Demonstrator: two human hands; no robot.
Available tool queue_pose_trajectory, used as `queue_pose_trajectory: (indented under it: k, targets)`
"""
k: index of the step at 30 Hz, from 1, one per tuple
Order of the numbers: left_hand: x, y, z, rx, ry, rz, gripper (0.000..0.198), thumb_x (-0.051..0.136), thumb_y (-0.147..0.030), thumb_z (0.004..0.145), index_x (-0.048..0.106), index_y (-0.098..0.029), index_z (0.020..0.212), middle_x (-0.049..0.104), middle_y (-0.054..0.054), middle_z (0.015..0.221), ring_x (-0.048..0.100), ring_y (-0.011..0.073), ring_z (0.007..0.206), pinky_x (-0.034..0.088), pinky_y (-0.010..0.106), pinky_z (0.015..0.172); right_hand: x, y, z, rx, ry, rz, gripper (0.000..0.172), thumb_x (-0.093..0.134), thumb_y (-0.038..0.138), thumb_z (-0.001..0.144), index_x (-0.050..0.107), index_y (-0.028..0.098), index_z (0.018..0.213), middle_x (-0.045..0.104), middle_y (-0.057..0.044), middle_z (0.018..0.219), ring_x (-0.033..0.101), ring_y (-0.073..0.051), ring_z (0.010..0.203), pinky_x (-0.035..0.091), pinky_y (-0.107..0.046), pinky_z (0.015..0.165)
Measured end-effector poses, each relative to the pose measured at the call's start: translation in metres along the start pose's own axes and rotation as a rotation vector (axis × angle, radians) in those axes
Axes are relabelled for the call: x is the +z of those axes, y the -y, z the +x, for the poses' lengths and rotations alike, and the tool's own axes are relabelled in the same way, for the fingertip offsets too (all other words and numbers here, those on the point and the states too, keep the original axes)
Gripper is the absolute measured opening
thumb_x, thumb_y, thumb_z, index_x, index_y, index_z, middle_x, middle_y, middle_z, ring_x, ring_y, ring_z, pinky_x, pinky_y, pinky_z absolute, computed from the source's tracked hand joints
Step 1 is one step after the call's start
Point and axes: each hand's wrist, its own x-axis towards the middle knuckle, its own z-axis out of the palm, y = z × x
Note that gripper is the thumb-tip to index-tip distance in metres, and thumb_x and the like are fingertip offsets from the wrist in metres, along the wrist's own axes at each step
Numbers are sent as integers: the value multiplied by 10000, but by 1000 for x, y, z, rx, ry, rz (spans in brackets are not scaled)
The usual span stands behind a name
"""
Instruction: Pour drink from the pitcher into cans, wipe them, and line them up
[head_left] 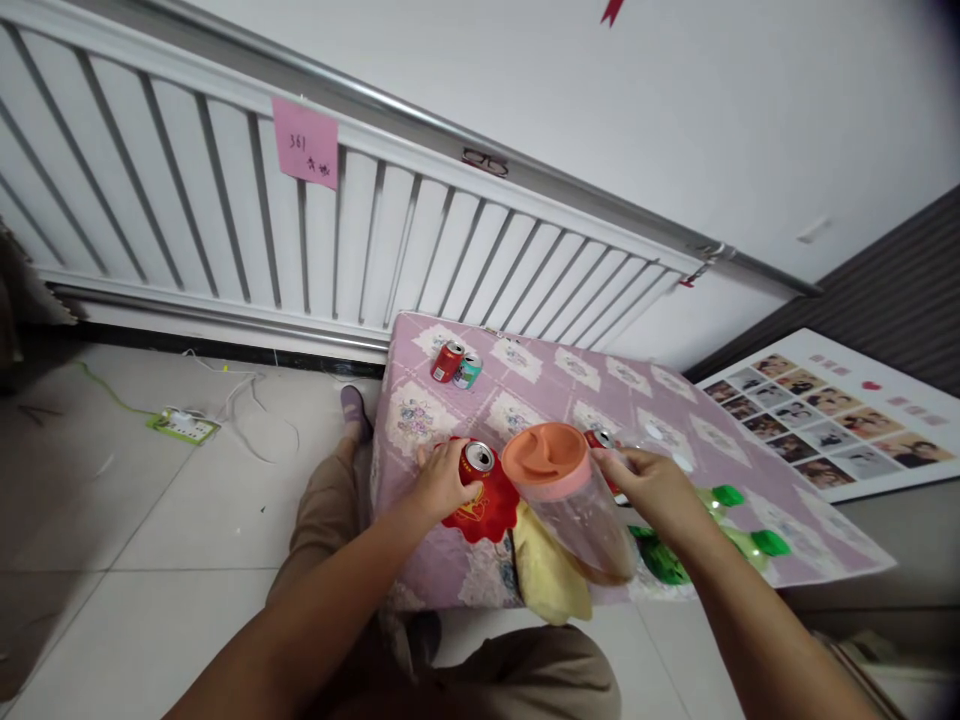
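My left hand point(441, 482) is wrapped round a red drink can point(475, 463) that stands on a red paper cut-out point(484, 510) on the low table. My right hand point(651, 487) reaches behind a clear plastic jar with an orange lid point(570, 495), its fingers curled at a second red can point(600, 438) that is mostly hidden. What those fingers grip is unclear. A yellow cloth point(546, 580) hangs over the table's near edge beneath the jar.
A pink patterned cloth covers the table point(540, 400). A red can point(447, 361) and a green can point(468, 370) stand at its far left. Green bottles point(739, 535) lie by my right wrist. A white radiator point(225, 210), a power strip point(182, 427) and a photo board point(825, 415) surround it.
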Motion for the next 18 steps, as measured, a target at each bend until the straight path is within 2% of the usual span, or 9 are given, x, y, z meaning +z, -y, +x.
queue_pose_trajectory:
  k: [11,18]
  targets:
    - [1,3,-1,4,8,-4,682,794,-247,717,509,-260,1337,647,101,1345,569,335,1300,95,699,1226,0,23,5,-38,1,-99,557,537,746,707,447,230,516,380,30,493,350,-126,497,283,-275,473]
    - [2,4,0,0,0,-21,671,797,-253,720,509,-255,1326,653,95,1341,579,336,1290,72,730,1211,2,29,7,-30,19,-143,547,515,746,699,448,233,519,371,30,492,349,-129,505,280,-277,480]
